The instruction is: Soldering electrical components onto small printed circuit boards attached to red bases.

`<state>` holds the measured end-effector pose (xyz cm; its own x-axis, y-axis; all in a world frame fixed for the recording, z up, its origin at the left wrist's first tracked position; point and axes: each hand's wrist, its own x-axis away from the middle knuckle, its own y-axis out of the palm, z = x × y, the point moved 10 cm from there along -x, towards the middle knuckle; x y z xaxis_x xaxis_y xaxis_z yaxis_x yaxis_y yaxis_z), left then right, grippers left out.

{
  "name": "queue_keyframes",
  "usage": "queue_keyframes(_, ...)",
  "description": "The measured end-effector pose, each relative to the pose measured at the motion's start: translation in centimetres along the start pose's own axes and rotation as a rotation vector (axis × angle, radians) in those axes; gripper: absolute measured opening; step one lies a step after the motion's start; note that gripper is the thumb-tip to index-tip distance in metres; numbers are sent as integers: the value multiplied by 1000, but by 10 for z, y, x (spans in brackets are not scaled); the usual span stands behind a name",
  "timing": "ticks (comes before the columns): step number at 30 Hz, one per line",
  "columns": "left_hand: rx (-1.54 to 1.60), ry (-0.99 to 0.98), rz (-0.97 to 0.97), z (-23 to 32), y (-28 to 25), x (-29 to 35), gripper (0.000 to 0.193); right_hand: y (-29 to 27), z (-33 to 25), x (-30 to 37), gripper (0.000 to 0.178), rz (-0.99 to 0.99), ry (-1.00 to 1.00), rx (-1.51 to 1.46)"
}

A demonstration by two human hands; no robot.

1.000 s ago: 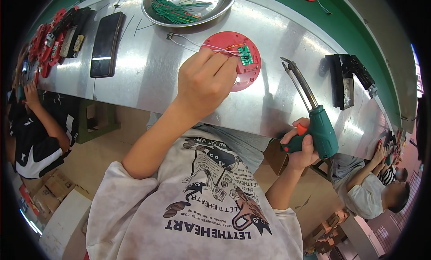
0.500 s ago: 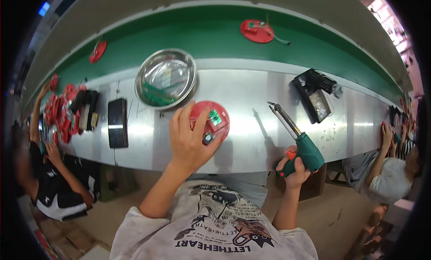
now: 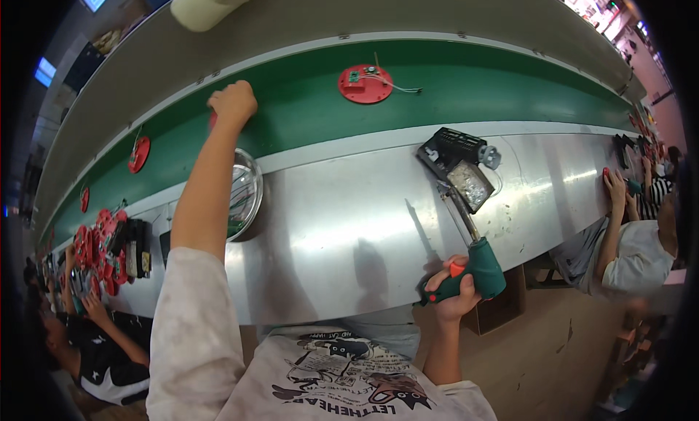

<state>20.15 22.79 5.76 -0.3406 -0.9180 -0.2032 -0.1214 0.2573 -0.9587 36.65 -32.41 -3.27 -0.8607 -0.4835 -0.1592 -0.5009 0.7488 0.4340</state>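
In the head view, the left hand point(image 3: 234, 104) is stretched out over the green strip point(image 3: 291, 101) beyond the metal table point(image 3: 328, 217), its fingers curled downward. A sliver of a red piece point(image 3: 212, 120) shows just under them; I cannot tell whether the fingers pinch it or merely rest by it. If the hold is loose, the piece could slip or land awkwardly.

The left forearm point(image 3: 204, 195) passes across the steel bowl point(image 3: 256, 184), hiding much of it. A low elbow on the way back could catch the rim and spill the wires point(image 3: 235, 224) inside. Another red disc point(image 3: 376, 96) lies on the strip to the right, its pale leads trailing outward; a careless sweep might snag them.

The right hand point(image 3: 457, 294) is wrapped firmly around the handle of the green soldering gun point(image 3: 486, 272). Its metal nose reaches the black stand point(image 3: 440, 155), beside the tray (contact between them is unclear). With attention on the far hand, the wrist could drift, and the nose, if hot, could scorch something or shove the stand.
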Motion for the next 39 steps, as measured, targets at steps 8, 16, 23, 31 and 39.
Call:
queue_keyframes(8, 396, 694, -215, 256, -10, 25, 55, -8, 0, 2, 42, 59, -19, -49)
queue_keyframes(16, 782, 1256, -27, 173, -78, 198, 30, -5, -4, 2, 43, 36, -64, -119)
queue_keyframes(23, 794, 1226, -85, 52, -55, 325, 19, 10, -15, 4, 38, 3, -114, 15)
queue_keyframes(31, 1103, 826, 143, -55, -57, 295, 17, 24, -22, 6, 36, 25, -141, 138)
queue_keyframes(39, 603, 360, -91, -83, 17, 220, 16, 22, -17, 3, 36, 59, -99, 149)
